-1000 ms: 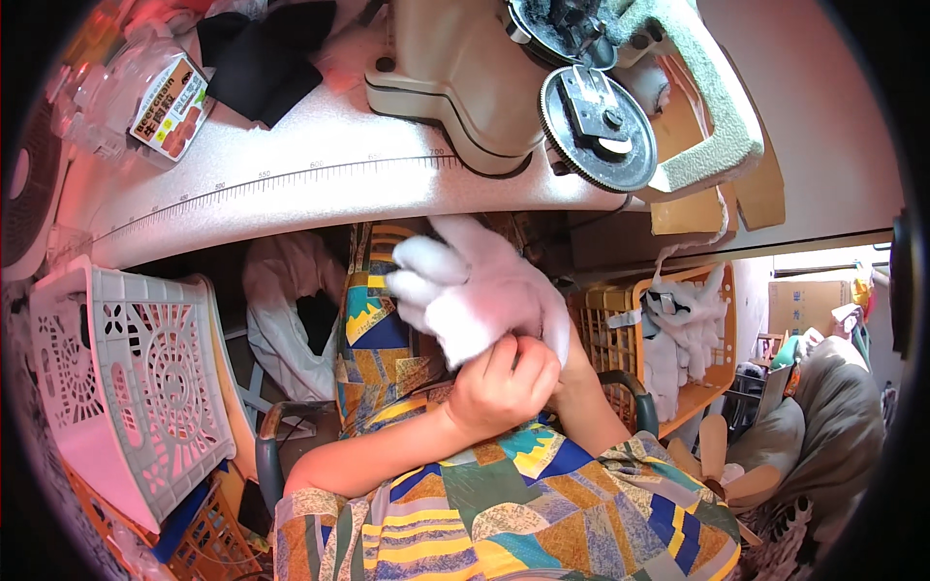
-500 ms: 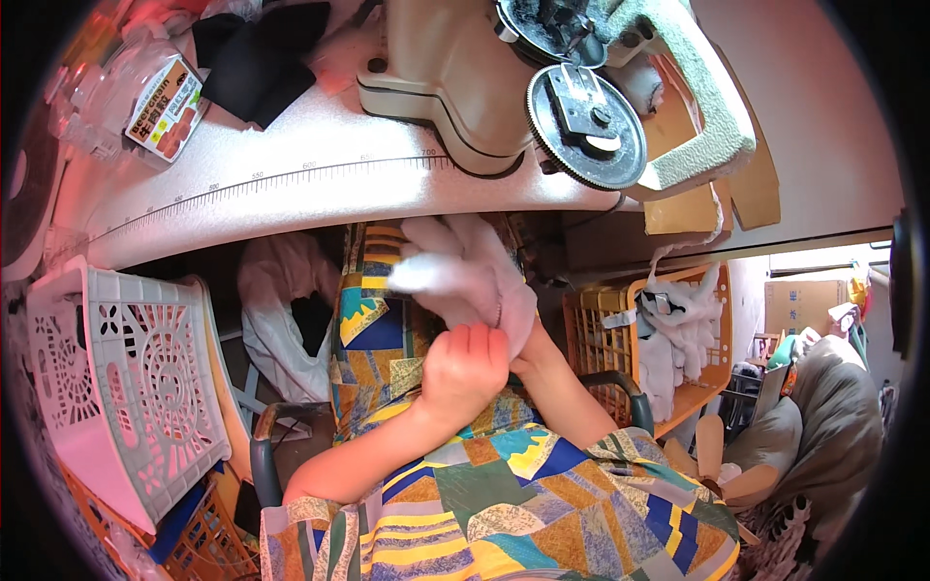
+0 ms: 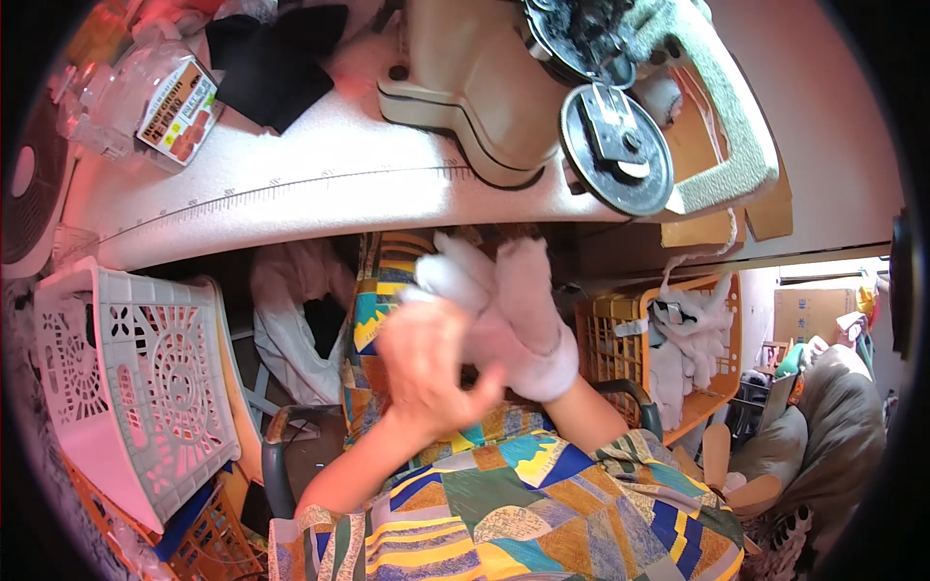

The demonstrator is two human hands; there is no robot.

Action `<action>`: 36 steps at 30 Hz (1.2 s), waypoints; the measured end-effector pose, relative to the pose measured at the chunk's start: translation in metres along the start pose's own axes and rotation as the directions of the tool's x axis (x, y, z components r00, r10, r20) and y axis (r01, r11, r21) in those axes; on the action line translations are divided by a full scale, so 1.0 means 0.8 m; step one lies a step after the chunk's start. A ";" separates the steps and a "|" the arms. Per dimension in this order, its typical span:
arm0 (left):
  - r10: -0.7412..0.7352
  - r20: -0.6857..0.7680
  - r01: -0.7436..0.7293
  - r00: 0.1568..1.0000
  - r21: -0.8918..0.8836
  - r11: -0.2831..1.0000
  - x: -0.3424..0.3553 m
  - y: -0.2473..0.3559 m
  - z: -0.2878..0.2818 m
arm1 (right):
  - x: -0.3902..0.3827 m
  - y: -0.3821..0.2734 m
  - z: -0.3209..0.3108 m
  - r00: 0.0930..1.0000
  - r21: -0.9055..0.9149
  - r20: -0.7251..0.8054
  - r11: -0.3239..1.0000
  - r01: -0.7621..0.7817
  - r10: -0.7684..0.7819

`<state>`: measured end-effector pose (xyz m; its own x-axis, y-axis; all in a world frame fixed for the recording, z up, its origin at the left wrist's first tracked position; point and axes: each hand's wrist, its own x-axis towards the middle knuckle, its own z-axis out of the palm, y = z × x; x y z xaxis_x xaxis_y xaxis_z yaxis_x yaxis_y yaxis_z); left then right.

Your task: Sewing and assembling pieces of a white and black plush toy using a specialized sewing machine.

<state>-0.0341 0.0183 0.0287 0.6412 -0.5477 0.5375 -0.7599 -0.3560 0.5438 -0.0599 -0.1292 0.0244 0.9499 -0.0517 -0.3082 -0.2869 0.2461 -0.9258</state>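
Observation:
My right hand (image 3: 523, 329) is inside a fluffy pale glove (image 3: 528, 290), its gloved fingers pointing upward and apart, below the front edge of the white machine bed (image 3: 334, 198). Just left of it, my left hand (image 3: 426, 358) is blurred by motion, with thumb and fingers apart, in front of the glove; whether it touches the fabric is unclear. Patterned cloth (image 3: 504, 494) covers my body beneath both arms.
Above are a beige machine housing (image 3: 446, 77) with toothed discs (image 3: 610, 155), black cloth (image 3: 271, 73) and a plastic jug (image 3: 107, 97). A white crate (image 3: 155, 378) stands left; an orange basket (image 3: 707, 387) of pale gloves is right, near a cushion (image 3: 823, 416).
My left hand has left its closed hold on the glove's cuff and moved up and left, fingers spreading. The gloved right hand has turned and shifted slightly right since half a second ago.

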 end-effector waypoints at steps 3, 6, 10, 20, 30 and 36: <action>-0.379 -0.031 0.376 0.925 -0.085 0.923 -0.001 -0.048 0.019 | -0.005 0.029 0.005 0.998 0.317 0.039 0.947 -0.056 0.046; -0.561 0.227 0.602 0.796 -0.401 0.691 -0.004 -0.057 0.031 | -0.025 0.012 0.017 0.988 -0.211 0.073 0.966 0.147 -0.134; -0.543 0.111 0.541 0.832 -0.375 0.753 -0.005 -0.063 0.040 | -0.018 0.017 -0.003 0.971 0.706 0.214 0.670 -0.230 0.107; 0.047 -0.253 0.027 0.966 0.281 0.959 0.145 -0.090 -0.033 | -0.058 0.068 -0.020 0.950 0.873 -0.185 0.486 0.040 0.254; 0.149 -0.117 -0.072 0.982 0.498 0.864 0.210 -0.156 -0.026 | -0.124 0.113 -0.045 0.920 0.845 -0.057 0.509 -0.162 0.388; 0.366 -0.363 -0.119 0.857 0.551 0.826 0.198 -0.145 -0.036 | -0.178 0.079 -0.075 0.830 0.186 -0.465 0.951 -0.248 0.307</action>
<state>0.1591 -0.0054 0.0694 0.3104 -0.3250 0.8933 -0.7628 -0.6459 0.0301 -0.2205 -0.1644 -0.0038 0.6429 -0.4174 -0.6422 -0.4853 0.4267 -0.7631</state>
